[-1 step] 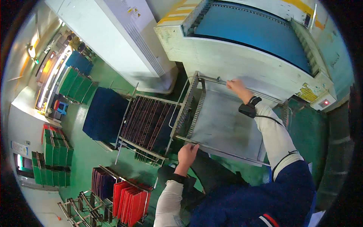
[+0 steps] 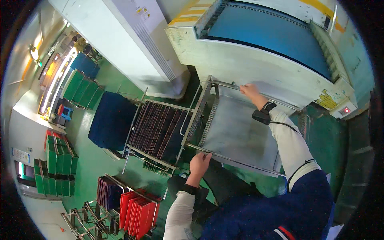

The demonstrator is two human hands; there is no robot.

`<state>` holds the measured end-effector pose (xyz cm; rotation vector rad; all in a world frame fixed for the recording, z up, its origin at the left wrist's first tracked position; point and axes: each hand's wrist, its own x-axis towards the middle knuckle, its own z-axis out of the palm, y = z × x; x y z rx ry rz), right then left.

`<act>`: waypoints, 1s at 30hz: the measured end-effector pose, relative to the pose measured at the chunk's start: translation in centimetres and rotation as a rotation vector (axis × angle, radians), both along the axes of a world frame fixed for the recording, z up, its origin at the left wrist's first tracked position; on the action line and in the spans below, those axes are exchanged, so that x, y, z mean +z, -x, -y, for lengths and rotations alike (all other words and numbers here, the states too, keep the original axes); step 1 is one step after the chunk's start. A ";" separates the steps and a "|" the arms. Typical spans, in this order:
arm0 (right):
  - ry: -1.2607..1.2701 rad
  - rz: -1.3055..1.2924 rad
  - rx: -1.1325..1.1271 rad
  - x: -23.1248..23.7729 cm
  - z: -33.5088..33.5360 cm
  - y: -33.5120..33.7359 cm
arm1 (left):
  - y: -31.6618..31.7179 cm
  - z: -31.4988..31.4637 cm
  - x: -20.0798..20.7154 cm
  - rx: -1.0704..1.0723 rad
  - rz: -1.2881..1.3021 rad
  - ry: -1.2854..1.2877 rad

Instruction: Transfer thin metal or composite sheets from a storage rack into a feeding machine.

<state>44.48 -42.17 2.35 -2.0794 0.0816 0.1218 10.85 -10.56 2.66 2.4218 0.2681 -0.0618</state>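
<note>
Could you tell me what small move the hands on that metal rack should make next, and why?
Probably a short, level pull of the empty metal rack away from the white machine. The left hand grips its near rail and the right hand its far rail, right against the machine's front, so both sides are held.

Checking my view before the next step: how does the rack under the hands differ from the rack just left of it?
The rack under the hands looks empty, a pale flat surface showing inside; the left rack is packed with dark panels on edge. The left hand and right hand grip the first rack's rails; nothing touches the left rack. Both are metal-framed with slotted sides.
</note>
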 end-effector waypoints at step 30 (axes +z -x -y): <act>0.660 0.018 -0.076 -4.0 -7.4 -5.4 | 4.2 4.5 -2.9 0.711 -0.425 2.060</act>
